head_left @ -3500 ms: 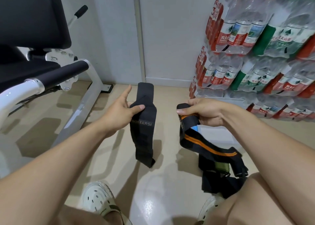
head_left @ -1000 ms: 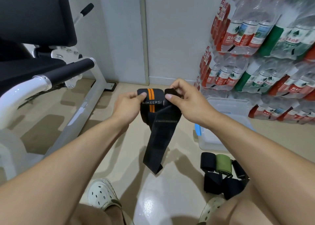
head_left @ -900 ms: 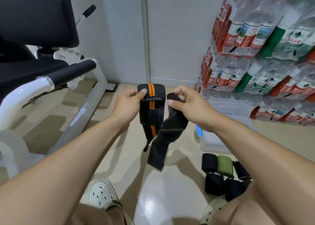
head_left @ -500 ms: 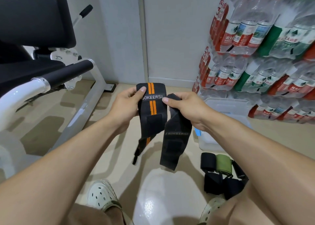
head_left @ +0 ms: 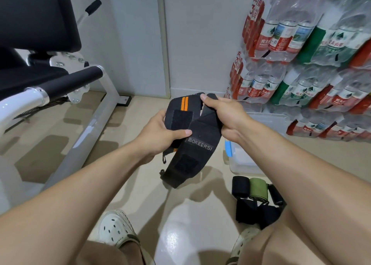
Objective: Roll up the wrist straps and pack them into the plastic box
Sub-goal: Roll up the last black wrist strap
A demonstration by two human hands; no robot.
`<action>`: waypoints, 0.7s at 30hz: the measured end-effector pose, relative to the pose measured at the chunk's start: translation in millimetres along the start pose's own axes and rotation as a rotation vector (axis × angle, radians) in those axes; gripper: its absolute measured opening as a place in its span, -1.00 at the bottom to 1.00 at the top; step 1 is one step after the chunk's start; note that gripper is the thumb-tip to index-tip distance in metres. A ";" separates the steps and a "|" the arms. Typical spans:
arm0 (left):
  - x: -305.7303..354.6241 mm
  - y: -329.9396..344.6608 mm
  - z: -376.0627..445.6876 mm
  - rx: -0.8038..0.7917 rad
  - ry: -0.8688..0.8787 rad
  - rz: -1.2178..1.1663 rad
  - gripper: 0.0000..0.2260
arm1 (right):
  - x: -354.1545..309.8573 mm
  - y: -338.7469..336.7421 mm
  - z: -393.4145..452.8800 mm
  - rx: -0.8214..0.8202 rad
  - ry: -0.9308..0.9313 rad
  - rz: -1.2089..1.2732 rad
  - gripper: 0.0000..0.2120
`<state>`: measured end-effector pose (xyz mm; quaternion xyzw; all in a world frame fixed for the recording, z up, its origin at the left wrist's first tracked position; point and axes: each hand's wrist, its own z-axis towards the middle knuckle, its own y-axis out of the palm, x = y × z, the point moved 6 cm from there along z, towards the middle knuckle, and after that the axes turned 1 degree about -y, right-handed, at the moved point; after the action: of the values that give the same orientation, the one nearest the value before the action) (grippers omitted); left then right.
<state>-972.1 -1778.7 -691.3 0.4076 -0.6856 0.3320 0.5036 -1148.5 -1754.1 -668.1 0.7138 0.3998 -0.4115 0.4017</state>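
Two wrist straps [head_left: 192, 136] held mid-air above floor, left hand [head_left: 160, 136] pinching orange-striped one, right hand [head_left: 226, 116] gripping black one's top. Soft, light, floppy; best taken at one end. Plastic box [head_left: 241, 160] just right.

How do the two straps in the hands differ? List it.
1. The left strap shows two orange stripes; the right strap is plain black with BOKEERSI lettering.
2. The left hand grips the striped one; the right hand grips the plain one, which crosses over it and hangs lower.
Both show a dark fastening patch.
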 end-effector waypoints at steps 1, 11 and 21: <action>0.0 -1.0 1.7 0.032 0.011 -0.010 -0.52 | -1.1 -0.2 0.8 -0.007 0.011 0.028 -0.92; 1.0 -19.8 8.1 0.175 -0.039 -0.176 -0.72 | -8.0 -13.6 1.8 0.036 -0.076 -0.011 -0.88; 10.9 -34.2 6.2 0.258 -0.097 -0.442 -0.73 | 22.4 6.8 -5.0 -0.144 0.016 -0.358 -0.73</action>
<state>-945.9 -1801.8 -681.1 0.6236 -0.5553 0.2787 0.4744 -1133.3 -1746.6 -685.1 0.6038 0.5519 -0.4411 0.3692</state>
